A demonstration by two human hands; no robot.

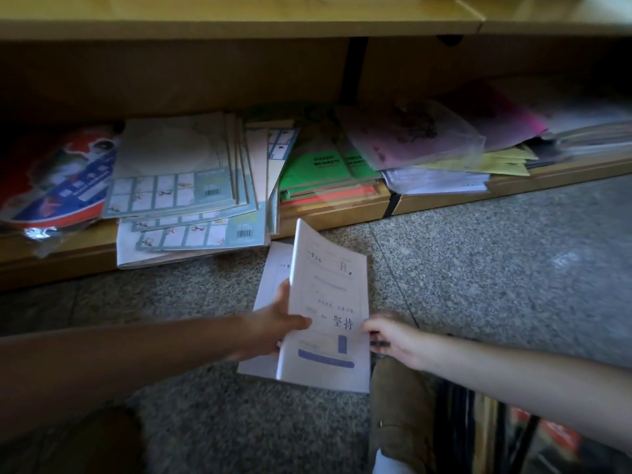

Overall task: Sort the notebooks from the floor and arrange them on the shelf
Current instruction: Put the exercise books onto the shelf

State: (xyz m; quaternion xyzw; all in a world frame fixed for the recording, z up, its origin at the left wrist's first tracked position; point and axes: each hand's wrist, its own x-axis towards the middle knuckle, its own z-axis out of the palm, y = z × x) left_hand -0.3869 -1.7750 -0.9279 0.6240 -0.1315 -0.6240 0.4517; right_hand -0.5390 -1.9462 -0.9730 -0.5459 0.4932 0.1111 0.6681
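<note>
The left hand holds the white notebook by its left edge, fingers beneath, thumb on the cover. The right hand curls its fingers at the right edge; grip unconfirmed. The notebook sits tilted over the floor, just before the bottom shelf.

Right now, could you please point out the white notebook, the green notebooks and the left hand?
white notebook [330,299]: head view, middle of its front cover.
green notebooks [304,165]: head view, top cover of the stack.
left hand [275,323]: head view, back of the hand.
</note>
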